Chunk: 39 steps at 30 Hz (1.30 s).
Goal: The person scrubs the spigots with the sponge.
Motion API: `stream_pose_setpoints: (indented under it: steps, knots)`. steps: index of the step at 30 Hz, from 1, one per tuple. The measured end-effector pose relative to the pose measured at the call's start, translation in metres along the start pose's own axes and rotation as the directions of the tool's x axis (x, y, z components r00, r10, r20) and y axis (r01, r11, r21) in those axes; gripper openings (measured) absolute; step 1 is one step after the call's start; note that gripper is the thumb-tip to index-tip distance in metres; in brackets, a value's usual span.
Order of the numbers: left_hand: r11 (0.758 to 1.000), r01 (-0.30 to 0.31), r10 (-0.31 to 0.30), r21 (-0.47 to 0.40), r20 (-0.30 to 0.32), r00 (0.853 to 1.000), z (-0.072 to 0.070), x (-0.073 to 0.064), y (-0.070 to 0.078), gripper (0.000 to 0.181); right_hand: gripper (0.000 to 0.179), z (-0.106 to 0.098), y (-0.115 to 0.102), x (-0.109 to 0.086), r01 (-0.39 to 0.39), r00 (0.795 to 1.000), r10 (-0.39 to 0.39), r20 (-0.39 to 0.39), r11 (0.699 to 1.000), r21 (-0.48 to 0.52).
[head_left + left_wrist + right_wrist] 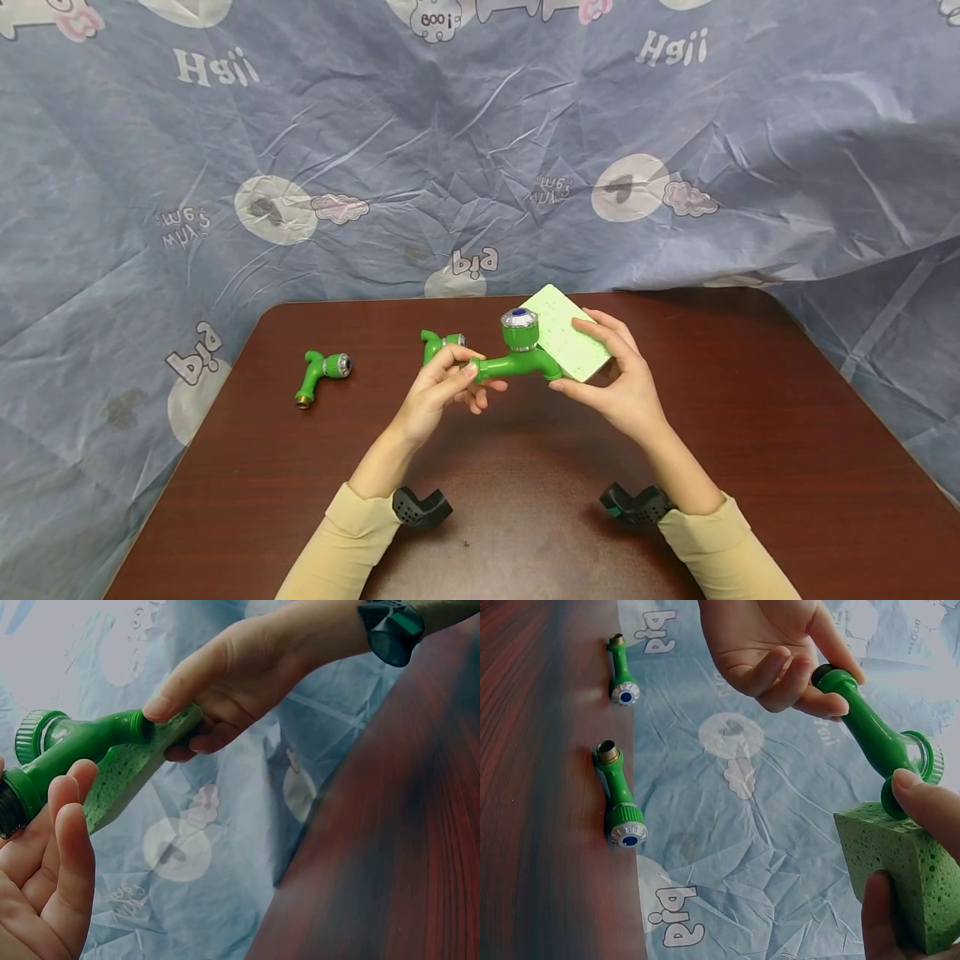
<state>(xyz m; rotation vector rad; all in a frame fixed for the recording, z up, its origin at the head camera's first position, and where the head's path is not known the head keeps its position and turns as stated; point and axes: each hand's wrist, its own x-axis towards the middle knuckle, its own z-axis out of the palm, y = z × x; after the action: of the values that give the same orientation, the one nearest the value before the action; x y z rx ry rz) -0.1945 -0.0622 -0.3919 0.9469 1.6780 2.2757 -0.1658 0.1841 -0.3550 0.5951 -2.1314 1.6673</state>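
Held up over the table is a green faucet with a silver-and-green knob that has a blue cap. My left hand pinches its threaded inlet end between thumb and fingers, the other fingers loosely bent. In the right hand is a light green sponge, gripped between thumb and fingers. The right thumb lies at the faucet's spout end, as the right wrist view shows. One face of the porous sponge sits right behind the spout.
Two more green faucets lie on the dark reddish-brown table: one faucet at the left, another faucet behind my left hand and partly hidden by it. A blue-grey printed cloth hangs behind the table's far edge.
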Motion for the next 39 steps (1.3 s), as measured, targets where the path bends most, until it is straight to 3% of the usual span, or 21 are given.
stream_pose_setpoints:
  steps: [3, 7, 14, 18, 23, 30, 35, 39]
  knots:
    - [0.999, -0.006, 0.007, 0.033, -0.016, 1.000, 0.000, 0.000, 0.001, 0.018, 0.072, 0.000, 0.000, 0.000, 0.004, 1.000, -0.004, -0.005, 1.000, -0.010]
    - [0.990, -0.028, 0.040, 0.138, -0.082, 0.996, 0.000, 0.000, 0.001, 0.025, 0.071, 0.000, 0.000, 0.000, 0.000, 1.000, 0.000, -0.012, 1.000, -0.027]
    - [0.966, -0.127, 0.156, 0.225, -0.113, 0.981, -0.002, 0.001, -0.003, 0.028, 0.069, 0.000, -0.001, -0.001, -0.011, 1.000, 0.010, -0.023, 1.000, -0.028]
    - [0.974, -0.150, 0.172, 0.169, -0.122, 0.977, -0.003, 0.000, -0.003, 0.029, 0.068, 0.000, -0.001, -0.001, -0.008, 1.000, 0.008, -0.019, 0.999, -0.040]
    - [0.992, -0.115, 0.120, 0.050, -0.102, 0.988, -0.006, -0.002, 0.001, 0.037, 0.068, 0.000, -0.002, 0.000, -0.008, 1.000, 0.007, -0.015, 0.999, -0.034]
    - [0.997, -0.069, 0.069, 0.020, -0.044, 0.997, -0.010, -0.004, 0.002, 0.039, 0.067, 0.000, -0.003, 0.000, -0.005, 1.000, 0.004, -0.013, 1.000, -0.023]
    - [0.987, -0.072, 0.082, 0.144, -0.064, 0.995, -0.010, -0.002, 0.000, 0.034, 0.066, 0.001, -0.002, 0.000, -0.011, 1.000, 0.010, -0.021, 1.000, -0.023]
    - [0.939, -0.065, 0.102, 0.338, -0.090, 0.991, -0.007, -0.002, 0.002, 0.031, 0.065, 0.001, 0.000, 0.000, -0.025, 0.999, 0.024, -0.031, 1.000, -0.016]
